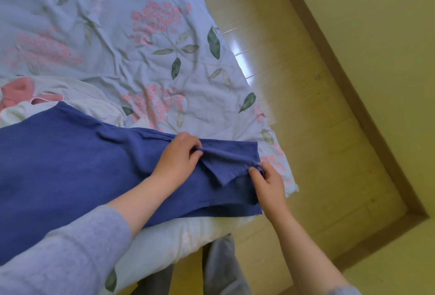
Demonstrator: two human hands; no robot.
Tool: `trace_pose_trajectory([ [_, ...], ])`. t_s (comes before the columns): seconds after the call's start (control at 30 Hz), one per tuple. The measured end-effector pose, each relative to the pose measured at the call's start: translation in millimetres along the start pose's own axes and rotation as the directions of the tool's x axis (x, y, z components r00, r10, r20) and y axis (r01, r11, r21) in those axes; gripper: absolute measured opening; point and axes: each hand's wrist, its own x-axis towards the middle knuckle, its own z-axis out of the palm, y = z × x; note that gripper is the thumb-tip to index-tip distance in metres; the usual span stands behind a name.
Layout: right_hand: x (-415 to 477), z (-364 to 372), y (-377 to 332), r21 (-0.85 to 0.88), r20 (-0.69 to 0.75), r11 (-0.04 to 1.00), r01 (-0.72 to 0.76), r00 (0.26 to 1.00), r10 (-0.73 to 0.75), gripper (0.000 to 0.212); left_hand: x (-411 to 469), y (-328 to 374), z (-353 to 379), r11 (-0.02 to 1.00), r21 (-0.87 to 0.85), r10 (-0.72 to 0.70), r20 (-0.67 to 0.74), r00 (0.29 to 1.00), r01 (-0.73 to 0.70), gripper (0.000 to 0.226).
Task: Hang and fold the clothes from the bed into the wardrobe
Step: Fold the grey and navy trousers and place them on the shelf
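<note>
Blue garment (70, 158); pale blue bedspread (106, 43), pink flowers, green leaves; pink cloth (21, 90); yellow floor (294, 83)

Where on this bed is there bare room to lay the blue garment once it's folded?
Bare: the floral sheet beyond the blue garment, between the white clothes and its right edge. Crowded: the left, around the pink garment.

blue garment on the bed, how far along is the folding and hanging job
Early. Nothing looks finished: no folded pile or hanger shows, and the wardrobe is out of view. In hand: the blue garment lies spread on the bed, while the left hand and right hand pinch a raised fold near its end. Left: a white garment and a pink garment lie crumpled beside it.
</note>
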Motion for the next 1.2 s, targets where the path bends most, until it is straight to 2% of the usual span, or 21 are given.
trace_pose_trajectory([
  [0.1, 19, 1, -47, 0.027, 0.094, 1.000, 0.007, 0.996, -0.009, 0.030, 16, 0, -28, 1.000, -0.007, 0.023, -0.144, 0.989, -0.025, 0.004],
  [0.17, 32, 10, -80, 0.111, 0.117, 0.994, -0.012, 0.993, -0.001, 0.027, 22, 1, -44, 0.996, -0.076, 0.028, -0.213, 0.977, -0.045, 0.023],
  [0.23, 46, 20, -112, 0.386, 0.189, 0.919, -0.086, 0.982, 0.013, 0.018, 19, -2, -55, 0.988, -0.147, 0.014, -0.232, 0.973, -0.049, 0.042],
  [0.27, 53, 23, -123, 0.503, 0.241, 0.855, -0.127, 0.970, 0.002, 0.011, 14, -5, -58, 0.988, -0.146, 0.004, -0.229, 0.973, -0.039, 0.043],
  [0.3, 60, 25, -130, 0.556, 0.286, 0.816, -0.158, 0.958, -0.010, 0.013, 8, -10, -60, 0.992, -0.121, -0.004, -0.223, 0.975, -0.023, 0.038],
  [0.33, 65, 27, -132, 0.531, 0.326, 0.829, -0.175, 0.945, -0.009, 0.023, -1, -16, -60, 0.997, -0.081, -0.015, -0.221, 0.975, -0.004, 0.031],
  [0.37, 67, 29, -128, 0.436, 0.354, 0.884, -0.170, 0.935, 0.006, 0.032, -11, -21, -59, 0.999, -0.043, -0.026, -0.226, 0.974, 0.016, 0.022],
  [0.43, 61, 34, -112, 0.138, 0.355, 0.985, -0.108, 0.933, 0.052, 0.038, -37, -29, -54, 1.000, 0.003, -0.023, -0.255, 0.967, 0.024, 0.008],
  [0.47, 54, 37, -99, 0.007, 0.325, 0.997, -0.075, 0.943, 0.069, 0.037, -51, -33, -49, 1.000, 0.017, -0.012, -0.259, 0.966, 0.017, 0.007],
  [0.53, 35, 38, -65, -0.204, 0.199, 0.977, -0.060, 0.975, 0.102, 0.033, -81, -41, -36, 0.998, 0.048, -0.018, -0.195, 0.981, 0.028, 0.010],
  [0.63, 4, 28, -8, -0.420, -0.067, 0.895, -0.147, 0.989, 0.131, 0.030, -122, -56, -9, 0.987, 0.113, -0.119, 0.014, 0.993, 0.116, 0.011],
  [0.73, -16, 21, 33, -0.464, -0.180, 0.845, -0.264, 0.963, 0.202, 0.036, -149, -65, 17, 0.960, 0.184, -0.238, 0.132, 0.962, 0.212, 0.027],
  [0.87, -17, 16, 52, -0.434, -0.214, 0.843, -0.319, 0.945, 0.248, 0.037, -156, -67, 39, 0.949, 0.209, -0.270, 0.162, 0.949, 0.234, 0.044],
  [0.93, -13, 11, 58, -0.412, -0.182, 0.844, -0.343, 0.939, 0.292, 0.027, -154, -66, 44, 0.948, 0.224, -0.270, 0.192, 0.944, 0.225, 0.049],
  [0.97, -10, 8, 62, -0.395, -0.150, 0.855, -0.336, 0.942, 0.301, 0.022, -152, -66, 46, 0.946, 0.239, -0.270, 0.204, 0.941, 0.220, 0.049],
  [1.03, -5, -2, 67, -0.373, -0.116, 0.878, -0.299, 0.954, 0.276, 0.028, -147, -65, 48, 0.936, 0.287, -0.273, 0.216, 0.937, 0.207, 0.046],
  [1.2, -7, -29, 71, -0.451, -0.115, 0.868, -0.210, 0.978, 0.176, 0.029, -136, -57, 52, 0.863, 0.477, -0.297, 0.214, 0.931, 0.166, 0.022],
])
